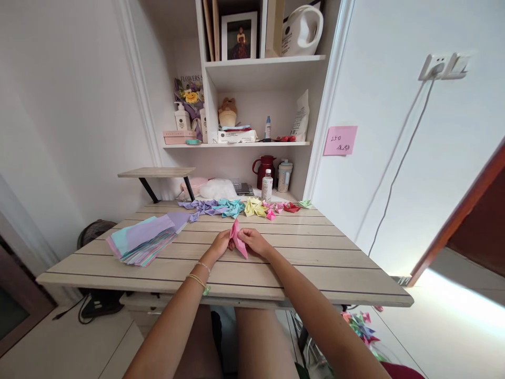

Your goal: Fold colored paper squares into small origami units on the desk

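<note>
Between my two hands, just above the middle of the desk, is a partly folded piece of pink origami paper (239, 243), long and pointed at both ends. My left hand (221, 243) grips its left side, with the fingers partly hidden behind the paper. On the other side, my right hand (253, 241) pinches the paper near its middle. Beyond my hands, folded paper pieces lie in colour groups: purple (205, 208), blue (231, 208), yellow (255, 207), pink (270, 215), red (291, 207) and light green (305, 203).
A fanned stack of coloured paper sheets (148, 237) lies on the desk (315, 268) at left. A small raised shelf (158, 172) stands behind it. Along the back are a bottle (267, 186), a red jug (265, 171) and a cup (284, 176). More folded pieces (361, 326) lie below, right.
</note>
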